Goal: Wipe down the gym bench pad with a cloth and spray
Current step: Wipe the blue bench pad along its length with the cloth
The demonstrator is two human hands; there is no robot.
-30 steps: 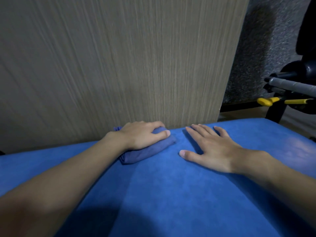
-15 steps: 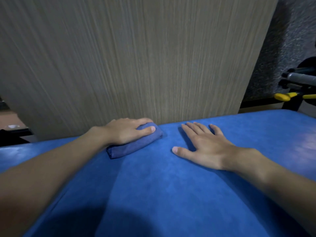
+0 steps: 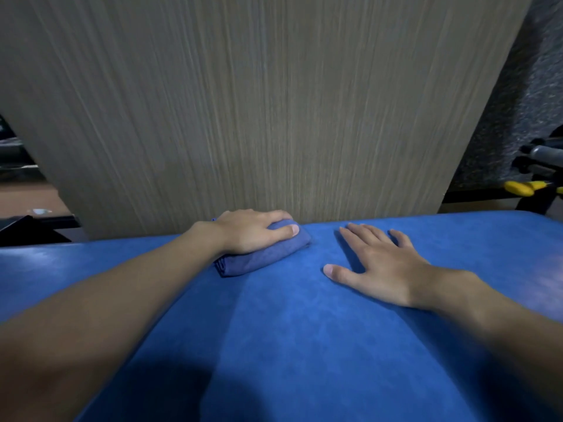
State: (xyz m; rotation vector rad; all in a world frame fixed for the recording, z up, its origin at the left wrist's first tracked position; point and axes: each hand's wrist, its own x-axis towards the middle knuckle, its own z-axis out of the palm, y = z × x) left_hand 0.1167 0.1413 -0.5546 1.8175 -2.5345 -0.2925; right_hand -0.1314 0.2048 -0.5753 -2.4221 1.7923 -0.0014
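Blue bench pad [image 3: 289,345] — left hand [image 3: 249,231] grips folded cloth [image 3: 265,254], right hand [image 3: 377,263] flat, fingers straight.

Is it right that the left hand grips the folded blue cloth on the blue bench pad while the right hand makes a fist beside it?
No fist: in the head view the right hand lies flat and open on the blue bench pad. The left hand does grip the folded blue cloth.

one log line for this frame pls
left hand: grips folded cloth | right hand: flat on bench pad | cloth: on pad's far edge
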